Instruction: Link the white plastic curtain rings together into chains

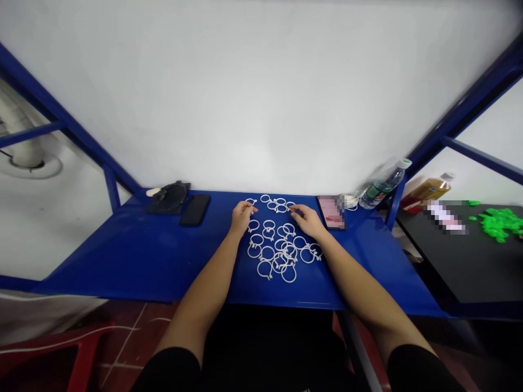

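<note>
Many white plastic rings [267, 253], each with a small clip-like tab, lie loosely on the blue tabletop [163, 261], some overlapping. My left hand [242, 219] is at the left of the far group, its fingertips pinched on one white ring [250, 200]. My right hand [308, 221] is at the right of that group, thumb and index finger slightly apart. Its index fingertip meets the edge of another white ring [290, 204]. Between my hands, several more rings [280, 208] lie close together. The larger pile spreads nearer to me, between my forearms.
A black phone [195, 210] and a dark pouch-like item [171, 197] lie on the left. To the right are a lit phone [332, 212], a white cable [350, 202] and a water bottle [384, 186]. Beyond the blue frame, green pieces [499, 223] sit on a black table [461, 267].
</note>
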Available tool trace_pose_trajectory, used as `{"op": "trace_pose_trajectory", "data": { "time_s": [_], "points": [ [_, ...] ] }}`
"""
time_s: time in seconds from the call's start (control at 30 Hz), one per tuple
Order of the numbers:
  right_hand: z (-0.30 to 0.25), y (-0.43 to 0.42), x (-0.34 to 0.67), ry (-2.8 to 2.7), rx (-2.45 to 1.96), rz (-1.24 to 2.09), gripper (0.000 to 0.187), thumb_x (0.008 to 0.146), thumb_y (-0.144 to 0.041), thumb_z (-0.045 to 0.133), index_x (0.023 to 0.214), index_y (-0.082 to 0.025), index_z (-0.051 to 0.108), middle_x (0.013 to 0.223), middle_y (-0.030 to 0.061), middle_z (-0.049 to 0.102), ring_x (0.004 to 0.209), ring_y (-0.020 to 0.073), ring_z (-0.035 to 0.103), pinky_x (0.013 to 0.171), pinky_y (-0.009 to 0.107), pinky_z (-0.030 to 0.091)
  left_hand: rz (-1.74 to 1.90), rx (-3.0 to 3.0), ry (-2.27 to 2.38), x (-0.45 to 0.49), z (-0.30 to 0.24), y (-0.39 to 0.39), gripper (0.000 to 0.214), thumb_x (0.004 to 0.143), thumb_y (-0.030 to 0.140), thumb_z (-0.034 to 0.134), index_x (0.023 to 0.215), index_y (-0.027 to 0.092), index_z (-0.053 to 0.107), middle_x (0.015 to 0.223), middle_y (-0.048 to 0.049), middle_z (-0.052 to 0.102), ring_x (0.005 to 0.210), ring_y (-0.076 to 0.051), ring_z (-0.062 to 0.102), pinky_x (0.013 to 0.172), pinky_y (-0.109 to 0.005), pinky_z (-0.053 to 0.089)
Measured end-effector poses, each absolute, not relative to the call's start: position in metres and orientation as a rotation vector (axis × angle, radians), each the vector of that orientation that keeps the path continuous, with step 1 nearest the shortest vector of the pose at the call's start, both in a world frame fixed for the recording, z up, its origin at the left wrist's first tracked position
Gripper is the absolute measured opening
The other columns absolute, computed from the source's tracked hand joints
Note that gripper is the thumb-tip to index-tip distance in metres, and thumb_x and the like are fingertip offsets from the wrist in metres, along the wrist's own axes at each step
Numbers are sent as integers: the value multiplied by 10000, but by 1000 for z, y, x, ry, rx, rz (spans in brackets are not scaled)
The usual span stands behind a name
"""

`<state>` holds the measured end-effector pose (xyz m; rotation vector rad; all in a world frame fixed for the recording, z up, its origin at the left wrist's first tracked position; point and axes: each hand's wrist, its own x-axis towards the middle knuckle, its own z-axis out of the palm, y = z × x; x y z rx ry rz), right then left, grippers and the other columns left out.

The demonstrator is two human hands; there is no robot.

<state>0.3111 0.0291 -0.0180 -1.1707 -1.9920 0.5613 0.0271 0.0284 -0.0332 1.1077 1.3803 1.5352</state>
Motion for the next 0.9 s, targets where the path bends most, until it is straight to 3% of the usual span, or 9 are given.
{"op": "trace_pose_trajectory", "data": {
  "time_s": [0.1, 0.2, 0.27, 0.43, 0.57, 0.63, 0.73, 0.9],
  "points": [
    [-17, 46, 312, -2118, -1189, 511, 390, 955, -184, 573, 1317, -232, 711, 1301, 96, 714, 1192, 242, 673, 1072, 414, 531, 1593, 1035, 1365, 27, -31, 30, 191, 748, 335, 671, 865, 184, 677, 750, -50, 754, 636, -148, 591, 615, -259, 453],
    [-15, 58, 308, -2266, -1256, 450, 537, 891, -65, 565, 1387, -229, 690, 1420, 117, 634, 1272, 252, 633, 1142, 401, 484, 1680, 972, 1343, 26, -28, 30, 252, 771, 375, 675, 908, 167, 709, 704, -35, 722, 579, -124, 545, 571, -243, 429],
    [-15, 62, 305, -2319, -1323, 418, 559, 883, -52, 580, 1406, -221, 685, 1335, 131, 662, 1176, 258, 667, 1087, 380, 511, 1720, 929, 1330, 25, -27, 28, 258, 772, 376, 676, 906, 159, 714, 687, -29, 709, 562, -114, 533, 559, -235, 424],
    [-15, 56, 310, -2307, -1303, 407, 386, 950, -93, 554, 1253, -196, 769, 1061, 120, 700, 960, 227, 668, 935, 344, 539, 1754, 784, 1340, 23, -21, 22, 244, 724, 352, 675, 867, 155, 697, 693, -27, 708, 572, -114, 569, 546, -218, 418],
    [-10, 41, 323, -2120, -1169, 550, 297, 992, -198, 540, 1175, -215, 773, 1023, 87, 704, 941, 212, 657, 922, 365, 545, 1794, 657, 1318, 22, -18, 21, 239, 673, 331, 633, 832, 157, 669, 654, -11, 679, 546, -109, 554, 519, -205, 382],
    [-9, 30, 326, -1961, -1129, 707, 264, 1011, -315, 536, 1141, -230, 749, 1047, 69, 721, 833, 188, 657, 803, 341, 564, 1803, 625, 1316, 21, -17, 21, 230, 669, 327, 617, 820, 158, 659, 648, -7, 670, 538, -109, 549, 512, -204, 371],
    [-12, 12, 324, -1705, -1102, 1008, 312, 1003, -467, 517, 1128, -230, 677, 1086, 58, 745, 542, 123, 554, 519, 282, 478, 1806, 632, 1336, 20, -17, 21, 199, 679, 318, 595, 795, 165, 648, 645, -6, 665, 529, -111, 542, 507, -209, 364],
    [-19, -4, 325, -1570, -1103, 1046, 360, 977, -520, 537, 1094, -203, 664, 964, 54, 753, 474, 99, 486, 459, 253, 416, 1781, 710, 1362, 22, -19, 21, 122, 666, 280, 552, 697, 182, 618, 590, -6, 634, 515, -118, 518, 501, -220, 375]
  ]
}}
